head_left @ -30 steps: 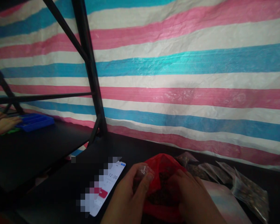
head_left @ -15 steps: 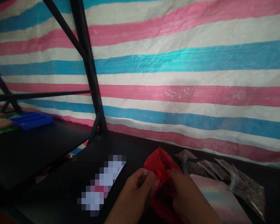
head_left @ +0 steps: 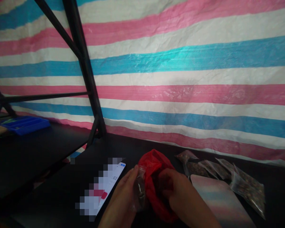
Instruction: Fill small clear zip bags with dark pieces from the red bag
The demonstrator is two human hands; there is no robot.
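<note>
Presumably light, limp and slick, the clear bag (head_left: pixel 140 186) just left of the red bag (head_left: pixel 154 160) is best held at its upper edge, where the left hand (head_left: pixel 123 193) pinches it between thumb and fingers. Likewise, the red bag appears soft and liable to fold, so support it at the rim; the right hand (head_left: pixel 181 191) reaches into its mouth from the right. Well left of the red bag, pixel blocks mask part of a phone (head_left: pixel 110 182); the clear bag's contents are indistinct, the red bag's interior is dark, and whether the shadowed right fingertips are spread or pinching cannot be determined.
</note>
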